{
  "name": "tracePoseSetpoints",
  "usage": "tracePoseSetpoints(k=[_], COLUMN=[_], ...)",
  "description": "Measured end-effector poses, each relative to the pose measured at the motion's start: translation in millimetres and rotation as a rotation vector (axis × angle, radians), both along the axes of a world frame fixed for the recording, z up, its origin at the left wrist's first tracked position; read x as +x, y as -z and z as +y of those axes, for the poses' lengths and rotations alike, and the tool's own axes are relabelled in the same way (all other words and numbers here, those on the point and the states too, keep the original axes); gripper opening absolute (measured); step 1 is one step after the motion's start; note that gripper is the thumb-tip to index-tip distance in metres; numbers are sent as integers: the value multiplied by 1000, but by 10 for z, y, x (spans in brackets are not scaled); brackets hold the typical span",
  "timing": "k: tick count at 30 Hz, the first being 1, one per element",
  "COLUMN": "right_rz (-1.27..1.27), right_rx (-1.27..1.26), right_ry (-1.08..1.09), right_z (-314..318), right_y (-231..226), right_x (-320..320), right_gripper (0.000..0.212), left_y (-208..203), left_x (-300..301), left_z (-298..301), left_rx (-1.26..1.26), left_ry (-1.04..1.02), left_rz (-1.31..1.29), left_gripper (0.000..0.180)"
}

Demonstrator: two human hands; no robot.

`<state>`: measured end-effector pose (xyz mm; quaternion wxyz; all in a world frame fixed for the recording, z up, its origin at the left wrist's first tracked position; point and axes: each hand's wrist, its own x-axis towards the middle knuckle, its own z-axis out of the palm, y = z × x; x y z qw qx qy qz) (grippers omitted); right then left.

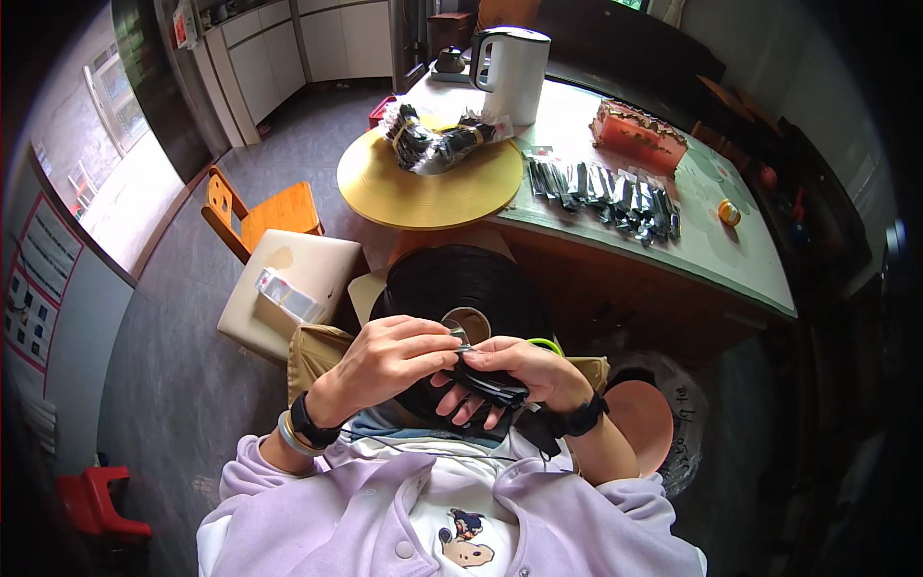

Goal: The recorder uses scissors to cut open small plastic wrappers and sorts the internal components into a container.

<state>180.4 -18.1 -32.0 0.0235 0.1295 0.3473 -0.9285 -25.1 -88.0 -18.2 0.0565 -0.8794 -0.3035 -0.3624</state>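
Observation:
My left hand (396, 358) and my right hand (519, 367) meet over my lap. Flat black strips (492, 387), bundled together, lie across the fingers of my right hand, its thumb pressing on top. The fingertips of my left hand pinch at the bundle's upper end, where a small shiny, clear-looking flap (459, 332) sticks up. Whether that flap is a plastic bag is too small to tell. Just beyond my hands stands a large roll of black strip (423, 279) with a cardboard core (469, 324), partly hidden by them.
To the left, a cream stool (332, 255) carries clear plastic bags (288, 296). A round yellow roll (370, 183) holds bundled black packets (433, 144). On the table (760, 274) lie several black packets (615, 202), a pink box (639, 139) and a white kettle (519, 77).

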Motion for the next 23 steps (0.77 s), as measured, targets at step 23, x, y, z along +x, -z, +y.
tracePoseSetpoints(k=[23], right_rz=[-23], right_rx=[46], right_ry=[-16], right_z=[-1], right_y=[-6], right_x=[18], right_gripper=[46], left_y=[-29], left_x=[52], left_z=[-18], left_rx=[7], left_ry=[32], left_rz=[25], left_gripper=[14])
